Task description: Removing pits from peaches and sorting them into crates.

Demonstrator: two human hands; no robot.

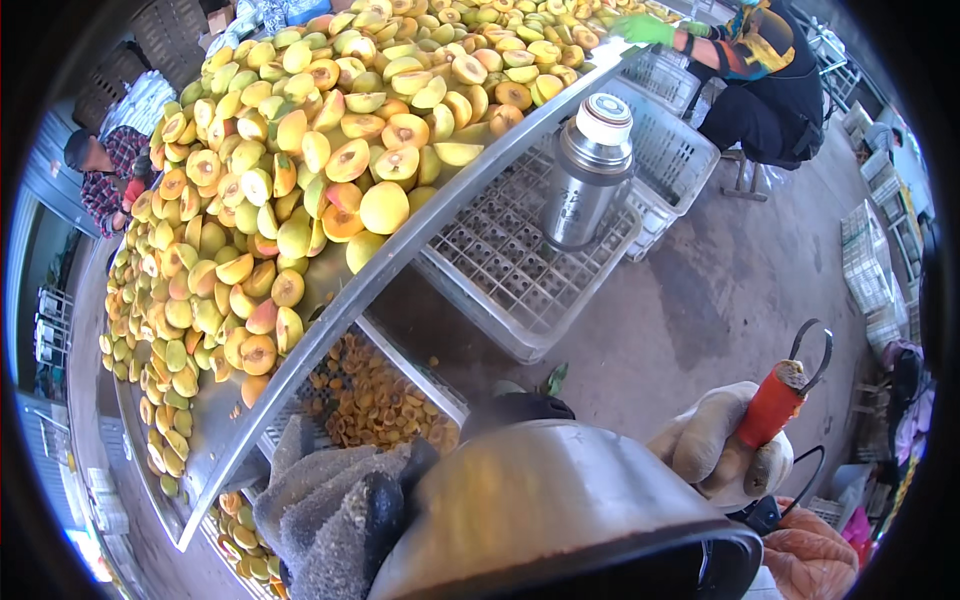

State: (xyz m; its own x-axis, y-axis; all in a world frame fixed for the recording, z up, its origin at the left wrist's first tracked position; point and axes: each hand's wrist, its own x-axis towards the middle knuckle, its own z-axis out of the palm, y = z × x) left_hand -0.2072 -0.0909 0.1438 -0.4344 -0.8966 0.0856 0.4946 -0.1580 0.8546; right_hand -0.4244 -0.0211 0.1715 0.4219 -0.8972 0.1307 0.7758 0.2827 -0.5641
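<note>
My left hand (330, 510), in a grey, dirty knit glove, is curled at the side of a large shiny metal vessel (540, 495) at the bottom of the view; its fingertips on the rim are partly hidden. My right hand (720, 442), in a cream glove, is closed round a tool with a red-wrapped handle (770, 405) and a curved metal loop at its end. It is beyond the right side of the vessel. Ahead, halved yellow-orange peaches (349, 161) are heaped on a metal-edged table (397, 262). The inside of the vessel looks dark.
A steel thermos (589, 176) stands on an upturned plastic crate (525, 300). Below the table, a crate holds fruit pieces (382, 397), and another holds peach halves (247, 540). One person (765, 82) in green gloves sits at the upper right; another (112, 176) works at the left.
</note>
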